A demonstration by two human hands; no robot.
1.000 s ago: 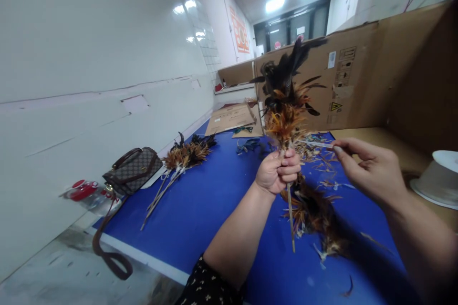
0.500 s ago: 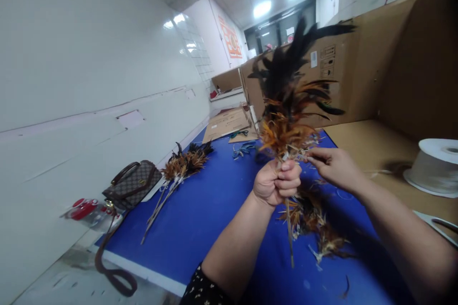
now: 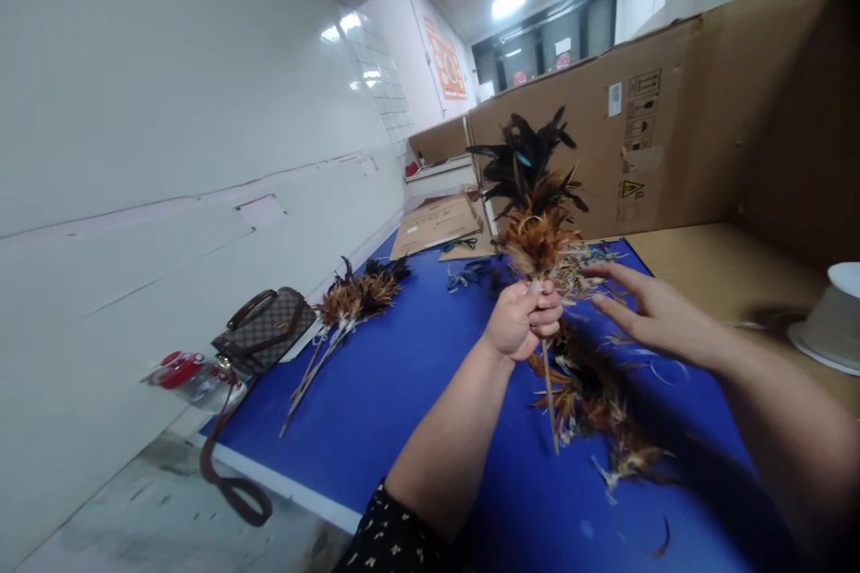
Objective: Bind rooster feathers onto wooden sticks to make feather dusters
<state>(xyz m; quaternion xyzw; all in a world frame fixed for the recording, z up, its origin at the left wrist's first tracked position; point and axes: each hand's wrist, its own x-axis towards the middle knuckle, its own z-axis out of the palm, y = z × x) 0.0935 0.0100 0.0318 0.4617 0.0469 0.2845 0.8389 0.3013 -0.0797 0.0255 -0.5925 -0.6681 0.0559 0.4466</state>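
Note:
A feather duster (image 3: 534, 233) with black and orange-brown feathers stands upright in my left hand (image 3: 522, 320). My fingers are wrapped round the base of its feathers, and its thin stick points down below my fist. To the right of it, my right hand (image 3: 638, 309) is open, thumb and fingers apart and holding nothing. Loose feathers (image 3: 605, 416) lie on the blue tabletop (image 3: 409, 376) below both hands. Another pile of small feathers (image 3: 581, 273) is partly hidden behind the duster.
Finished-looking feather dusters (image 3: 356, 300) lie at left beside a brown handbag (image 3: 265, 331) and a red-lidded plastic container (image 3: 194, 376). Cardboard sheets (image 3: 436, 224) and scissors (image 3: 460, 243) are at the back. A large carton (image 3: 692, 134) and a white spool (image 3: 833, 322) stand at right.
My right hand has come away from the base of the feathers and its fingers have opened. The duster's feathers now sit lower and more upright; the view has shifted slightly.

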